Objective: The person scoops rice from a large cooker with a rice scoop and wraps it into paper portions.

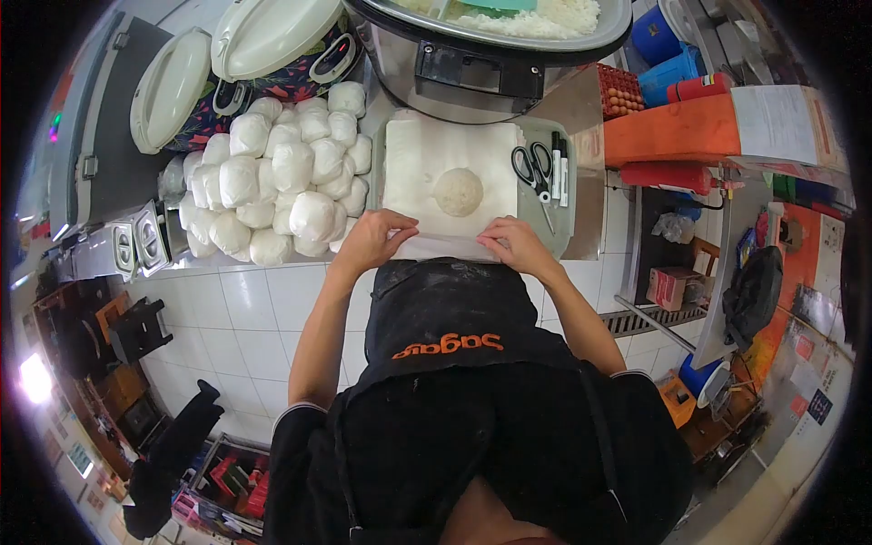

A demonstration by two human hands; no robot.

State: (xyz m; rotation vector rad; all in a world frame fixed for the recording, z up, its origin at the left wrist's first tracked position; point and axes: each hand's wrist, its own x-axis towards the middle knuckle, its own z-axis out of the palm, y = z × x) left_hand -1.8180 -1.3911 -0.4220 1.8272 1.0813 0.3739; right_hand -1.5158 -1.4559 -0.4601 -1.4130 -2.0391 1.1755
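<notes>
Your left grip (pixel 400 234) and right grip (pixel 495 238) pinch the paper's (pixel 420 182) near edge; rice ball (pixel 459 192) on it. Right of the paper: scissors (pixel 536 173), markers (pixel 559 173).

The top edge crops the pot (pixel 398 74) of rice (pixel 554 20); wall notices (pixel 819 407) are too small to read.

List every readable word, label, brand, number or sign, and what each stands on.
"Saga…", uncertain: orange lettering on the black apron; the rest is distorted.
Too small or blurred to read: white paper sheet, slim markers, wall notices.
</notes>
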